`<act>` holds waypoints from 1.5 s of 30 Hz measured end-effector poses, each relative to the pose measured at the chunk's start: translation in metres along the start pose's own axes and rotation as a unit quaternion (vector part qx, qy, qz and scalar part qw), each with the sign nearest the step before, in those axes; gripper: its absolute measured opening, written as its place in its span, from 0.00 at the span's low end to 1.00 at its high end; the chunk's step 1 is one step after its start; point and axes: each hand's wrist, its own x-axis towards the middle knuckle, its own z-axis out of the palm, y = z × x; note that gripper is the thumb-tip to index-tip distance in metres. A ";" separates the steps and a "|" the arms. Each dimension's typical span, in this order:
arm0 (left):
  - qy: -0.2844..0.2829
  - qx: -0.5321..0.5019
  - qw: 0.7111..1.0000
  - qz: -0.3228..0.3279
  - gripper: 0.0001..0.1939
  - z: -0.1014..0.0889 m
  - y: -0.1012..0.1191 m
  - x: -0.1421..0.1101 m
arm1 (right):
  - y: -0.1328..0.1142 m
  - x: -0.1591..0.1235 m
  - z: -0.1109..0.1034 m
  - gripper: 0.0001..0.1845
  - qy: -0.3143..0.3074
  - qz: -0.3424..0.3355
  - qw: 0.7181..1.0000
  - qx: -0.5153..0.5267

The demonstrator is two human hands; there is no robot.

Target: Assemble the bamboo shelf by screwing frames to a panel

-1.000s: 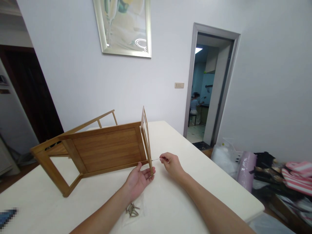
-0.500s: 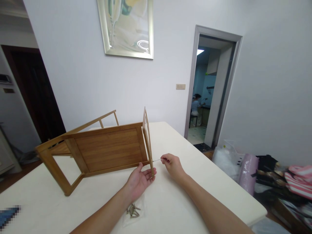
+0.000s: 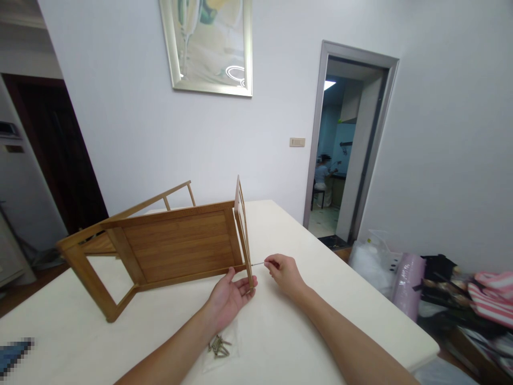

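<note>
A brown wooden rack point(image 3: 178, 246) lies on its side on the white table. At its right end stands a narrow slatted end frame point(image 3: 242, 224). My left hand point(image 3: 230, 299) is wrapped around the lower part of that frame, thumb on the near rail and fingers behind the edge. Between the fingertips of my right hand point(image 3: 286, 272) is pinched a thin metal hex key point(image 3: 258, 263); its tip meets the outer side of the end frame. Its grip end is hidden in my fingers. Below my left wrist, several screws point(image 3: 219, 346) lie in a clear plastic bag.
The white table point(image 3: 304, 331) reaches back to the wall. A blurred blue object point(image 3: 14, 355) lies at its left front edge. Right of the table, a pink roll point(image 3: 407, 283) and bags are piled. A person point(image 3: 321, 179) sits beyond the doorway.
</note>
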 end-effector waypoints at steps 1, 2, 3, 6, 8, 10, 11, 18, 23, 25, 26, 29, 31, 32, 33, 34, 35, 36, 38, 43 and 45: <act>0.002 0.001 1.000 0.001 0.16 0.001 0.000 0.000 | 0.000 0.000 0.001 0.10 0.004 0.002 1.000 0.003; 0.003 0.001 1.000 0.002 0.16 0.001 0.000 -0.001 | 0.000 0.000 0.001 0.10 0.007 0.003 1.000 0.005; 0.004 0.002 1.000 0.003 0.16 0.001 0.000 -0.001 | 0.000 0.000 0.001 0.10 0.008 0.004 1.000 0.006; 0.001 0.003 1.000 0.004 0.16 0.001 0.000 -0.001 | 0.000 0.000 0.001 0.09 0.007 0.001 1.000 0.007; 0.001 0.001 1.000 0.003 0.16 0.000 0.000 -0.001 | -0.001 0.000 0.000 0.09 0.005 -0.006 1.000 0.006; -0.001 0.001 1.000 0.002 0.16 -0.001 0.000 -0.001 | -0.001 0.000 -0.001 0.08 0.008 -0.016 1.000 0.006; -0.002 0.000 1.000 0.003 0.16 -0.001 -0.001 -0.001 | -0.001 0.000 -0.002 0.08 0.012 -0.022 1.000 0.008; 0.001 0.007 1.000 0.006 0.16 0.002 0.000 -0.002 | -0.002 0.002 -0.004 0.07 0.028 -0.073 0.996 0.034; -0.001 0.010 1.000 0.009 0.16 0.002 0.000 -0.002 | 0.002 0.003 -0.004 0.09 0.033 -0.135 0.990 0.016; -0.002 0.009 1.000 0.009 0.16 0.002 0.000 -0.002 | 0.005 0.003 -0.002 0.10 0.048 -0.167 0.985 -0.004; -0.002 0.008 1.000 0.008 0.16 0.001 -0.001 -0.002 | 0.006 0.003 -0.001 0.11 0.057 -0.183 0.981 -0.014; -0.003 0.004 1.000 0.008 0.16 0.000 -0.001 -0.001 | 0.010 0.004 0.001 0.12 0.077 -0.219 0.972 -0.047; -0.005 0.003 1.000 0.011 0.16 0.000 -0.001 -0.001 | 0.011 0.005 0.001 0.12 0.081 -0.236 0.966 -0.069; -0.006 0.003 1.000 0.012 0.16 -0.001 -0.001 -0.001 | 0.012 0.005 0.001 0.12 0.079 -0.245 0.963 -0.079; -0.008 0.003 1.000 0.013 0.16 -0.001 -0.001 -0.001 | 0.012 0.005 0.000 0.13 0.075 -0.254 0.960 -0.088; -0.008 0.003 1.000 0.015 0.16 -0.001 -0.002 -0.001 | 0.012 0.005 -0.001 0.13 0.070 -0.264 0.957 -0.094; -0.009 0.003 1.000 0.016 0.16 -0.001 -0.002 -0.001 | 0.012 0.005 -0.002 0.14 0.064 -0.273 0.955 -0.098; -0.009 0.004 1.000 0.017 0.15 -0.001 -0.001 -0.001 | 0.011 0.005 -0.003 0.14 0.058 -0.279 0.953 -0.099; -0.007 0.003 1.000 0.017 0.15 0.000 -0.001 -0.001 | 0.009 0.005 -0.004 0.15 0.054 -0.279 0.954 -0.093; -0.003 0.003 1.000 0.008 0.17 0.002 0.000 -0.002 | 0.007 0.005 -0.003 0.12 0.043 -0.237 0.968 -0.066; -0.001 0.001 1.000 0.010 0.16 0.003 0.000 -0.003 | 0.007 0.006 -0.002 0.12 0.034 -0.218 0.974 -0.055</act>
